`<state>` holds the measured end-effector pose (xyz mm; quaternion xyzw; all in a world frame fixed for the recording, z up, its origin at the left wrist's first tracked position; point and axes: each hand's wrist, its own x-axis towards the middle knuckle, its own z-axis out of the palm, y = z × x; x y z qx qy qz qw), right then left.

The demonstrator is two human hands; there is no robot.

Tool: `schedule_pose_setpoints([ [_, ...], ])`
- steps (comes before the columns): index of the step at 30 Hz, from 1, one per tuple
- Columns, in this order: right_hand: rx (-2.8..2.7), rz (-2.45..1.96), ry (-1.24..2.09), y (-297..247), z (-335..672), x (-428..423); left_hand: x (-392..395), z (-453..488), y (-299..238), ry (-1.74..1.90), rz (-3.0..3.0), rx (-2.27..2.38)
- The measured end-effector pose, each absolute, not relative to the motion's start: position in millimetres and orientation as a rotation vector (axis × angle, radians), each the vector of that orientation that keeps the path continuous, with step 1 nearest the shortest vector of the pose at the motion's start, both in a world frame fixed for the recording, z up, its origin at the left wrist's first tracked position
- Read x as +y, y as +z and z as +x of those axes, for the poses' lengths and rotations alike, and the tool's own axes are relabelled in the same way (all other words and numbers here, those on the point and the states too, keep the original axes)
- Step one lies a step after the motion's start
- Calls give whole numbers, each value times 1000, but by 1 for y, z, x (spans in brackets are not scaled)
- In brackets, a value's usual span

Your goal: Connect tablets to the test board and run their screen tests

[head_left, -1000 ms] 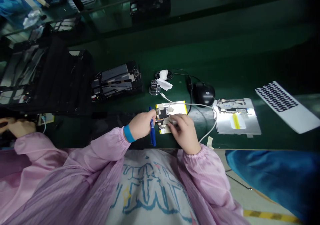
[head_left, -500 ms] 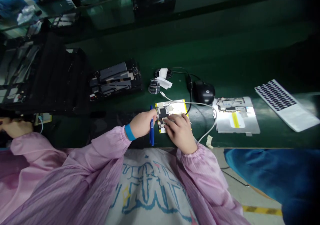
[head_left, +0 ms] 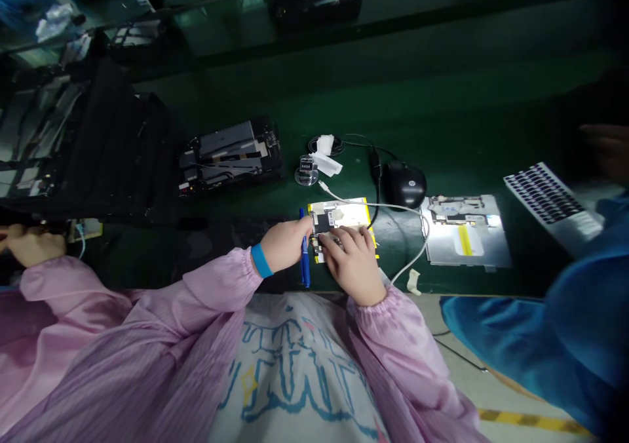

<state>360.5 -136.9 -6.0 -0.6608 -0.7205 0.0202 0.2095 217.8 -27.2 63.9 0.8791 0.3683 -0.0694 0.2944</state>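
Seen from the head camera, the person bends over the green bench (head_left: pixel 457 122), with both hands close together at its near edge. The yellow-edged module (head_left: pixel 344 212), a flat electronic assembly with a black patch and pale covers, lies flat on the bench directly in front of the person. The left grip (head_left: pixel 284 245), with a blue band at the wrist, is curled closed and seems to clasp the blue pen (head_left: pixel 305 266), which runs down past the module's left edge. Its fingertips reach that edge. The right grip (head_left: pixel 351 264) is half closed over the module's lower part, fingers pressed on its surface, and hides much of that end.

Just beyond the module are a black mouse (head_left: pixel 403 185) and a white cable (head_left: pixel 425 233) that curves around the module's right side. Farther left sit a small counter (head_left: pixel 305 170) and a black fixture (head_left: pixel 228 156). To the right lies a metal plate (head_left: pixel 464 230) with a yellow stripe, and past it a white keyboard (head_left: pixel 550 202), partly behind a co-worker's blue sleeve (head_left: pixel 565 305). Another co-worker's hand (head_left: pixel 32 246), in a pink sleeve, rests at the far left.
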Motion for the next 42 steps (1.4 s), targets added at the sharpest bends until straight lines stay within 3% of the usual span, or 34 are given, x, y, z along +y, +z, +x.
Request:
schedule_pose_setpoints([
  [9,-2020,-1873,-24,-7,353,-138,-29,217,57,-124,2388,982],
  [16,-2033,-1931,32,-4,348,-140,-21,193,78,121,2242,1064],
  [21,-1986,-1928,127,0,352,-135,3,117,101,344,2135,1472],
  [28,-1711,-1880,158,-9,360,-107,2,21,85,242,2097,2027],
  [37,-1673,-1907,64,-26,354,-106,-7,-3,73,478,1790,1979],
  [42,-1770,-1963,19,-26,360,-104,-2,-17,73,730,1709,1687],
])
